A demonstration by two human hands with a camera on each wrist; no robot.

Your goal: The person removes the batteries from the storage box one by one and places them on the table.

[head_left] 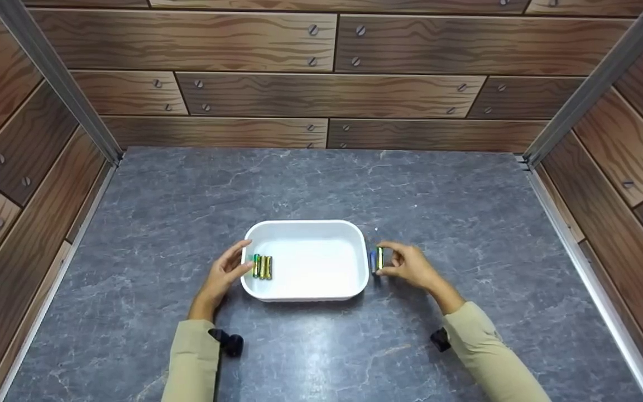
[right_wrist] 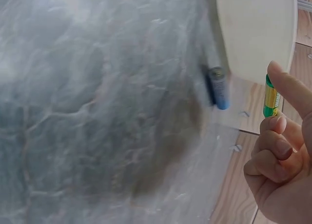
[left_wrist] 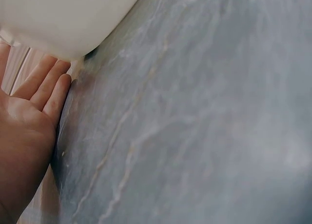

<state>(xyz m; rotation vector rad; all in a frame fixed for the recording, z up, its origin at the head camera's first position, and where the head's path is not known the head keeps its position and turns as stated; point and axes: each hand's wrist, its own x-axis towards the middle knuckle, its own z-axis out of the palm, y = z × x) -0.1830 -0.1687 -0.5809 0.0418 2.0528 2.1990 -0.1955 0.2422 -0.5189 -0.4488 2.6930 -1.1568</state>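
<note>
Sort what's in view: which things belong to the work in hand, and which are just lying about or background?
Work:
- green-and-yellow battery, pinched by the right hand
- white tray, left hand at its rim
- three batteries inside
- blue battery beside the tray, probably

Background:
- gray table
- wood-patterned walls
</note>
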